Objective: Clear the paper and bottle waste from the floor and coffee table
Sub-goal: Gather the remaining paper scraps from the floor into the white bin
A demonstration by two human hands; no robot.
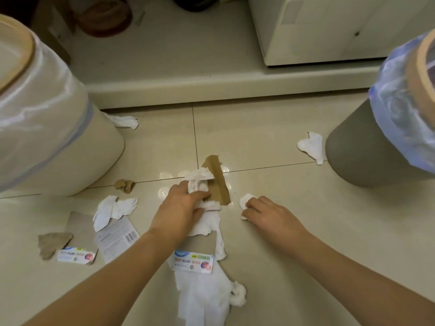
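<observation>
Paper waste lies scattered on the tiled floor. My left hand (pixel 180 205) grips crumpled white tissue (pixel 199 182) over a brown cardboard strip (pixel 217 182). My right hand (pixel 266 214) pinches a small white tissue wad (pixel 246 201) on the floor. More white tissue (pixel 202 292) trails toward me, with a printed card (pixel 193 261) on it. To the left lie another tissue (pixel 115 209), printed packaging cards (pixel 76 256), torn brown paper (pixel 53 243) and a brown paper ball (pixel 124 185). No bottle is in view.
A cream bin with a clear liner (pixel 58 142) stands at the left. At the right is a grey bin with a blue liner (pixel 367 156). Tissues lie beside each bin, one (pixel 124 121) left and one (pixel 310 147) right. A raised step (pixel 211 88) and white cabinet (pixel 341 31) are behind.
</observation>
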